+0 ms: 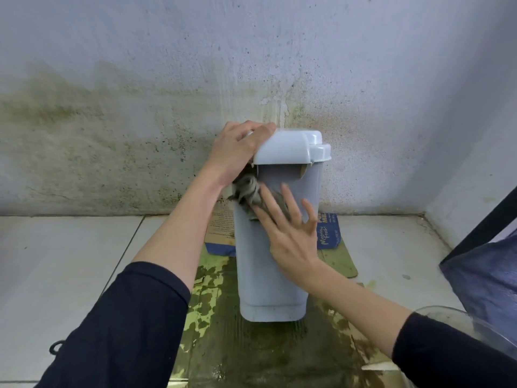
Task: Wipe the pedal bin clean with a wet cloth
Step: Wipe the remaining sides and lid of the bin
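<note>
At frame centre, the pedal bin (272,264) stands on the floor against the wall. Your left hand (237,152) grips its lid (288,148); your right hand (288,233), fingers spread wide, presses the cloth (249,191) flat against its side.

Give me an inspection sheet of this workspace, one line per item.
Surface: white tiled floor, wet flattened cardboard under the bin.
Job's things: grey pedal bin upright, lid shut; grey cloth pressed on its upper side.
Clutter: clear container at lower right; dark bag at right.
Grippers: left hand holds the lid's edge; right hand flat on the cloth.
Cables: nothing seen.
Surroundings: stained wall behind.
</note>
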`<state>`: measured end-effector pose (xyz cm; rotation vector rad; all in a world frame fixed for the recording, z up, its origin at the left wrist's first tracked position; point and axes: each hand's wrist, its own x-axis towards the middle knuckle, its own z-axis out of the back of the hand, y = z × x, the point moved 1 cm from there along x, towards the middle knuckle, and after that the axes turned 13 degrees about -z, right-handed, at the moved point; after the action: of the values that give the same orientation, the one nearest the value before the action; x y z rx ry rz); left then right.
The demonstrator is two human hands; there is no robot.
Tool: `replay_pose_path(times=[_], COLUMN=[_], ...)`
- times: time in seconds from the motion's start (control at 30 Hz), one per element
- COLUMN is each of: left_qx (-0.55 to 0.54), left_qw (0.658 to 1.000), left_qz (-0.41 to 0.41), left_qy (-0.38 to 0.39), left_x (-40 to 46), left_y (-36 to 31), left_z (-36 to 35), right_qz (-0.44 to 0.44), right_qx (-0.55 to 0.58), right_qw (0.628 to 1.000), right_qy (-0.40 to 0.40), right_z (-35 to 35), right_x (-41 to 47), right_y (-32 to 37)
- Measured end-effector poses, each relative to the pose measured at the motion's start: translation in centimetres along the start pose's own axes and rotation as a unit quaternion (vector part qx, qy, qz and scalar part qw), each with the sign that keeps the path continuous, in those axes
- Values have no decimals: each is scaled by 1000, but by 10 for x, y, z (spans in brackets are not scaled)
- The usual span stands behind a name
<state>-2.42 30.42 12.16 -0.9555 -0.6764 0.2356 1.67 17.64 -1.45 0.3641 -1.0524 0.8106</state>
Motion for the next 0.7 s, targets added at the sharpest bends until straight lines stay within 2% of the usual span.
replay_pose_path(times=[0.13,0.2,0.33,0.4,0.47,0.5,0.57,0.63,0.7], left_qx=[-6,-5,-10,-6,6,14,12,3,0], left_qw=[1000,1000,1000,999,998,998,997,996,995], left_qz=[1,-7,-22,-26,-27,-27,-26,-31,-34], left_qy=[7,6,-10,-24,-48,-60,-78,-88,-98], left_x=[-1,0,-1,-1,-2,-2,-2,-2,-2], left_y=[0,3,5,5,6,6,7,7,9], left_z=[-1,-1,-4,-6,-9,-11,-14,-16,-16], right_qz=[136,110,-9,-18,-13,21,159,297,344], right_qx=[-39,-46,-5,12,40,50,22,-18,-42], right_qw=[988,991,1000,1000,999,997,978,929,908], right_qy=[58,54,24,15,34,60,135,220,233], right_z=[0,3,11,5,-8,-13,-18,-18,-15], right_x=[-56,-45,17,17,-21,-50,-108,-147,-154], right_y=[2,-3,-3,-2,-2,-3,-8,-16,-20])
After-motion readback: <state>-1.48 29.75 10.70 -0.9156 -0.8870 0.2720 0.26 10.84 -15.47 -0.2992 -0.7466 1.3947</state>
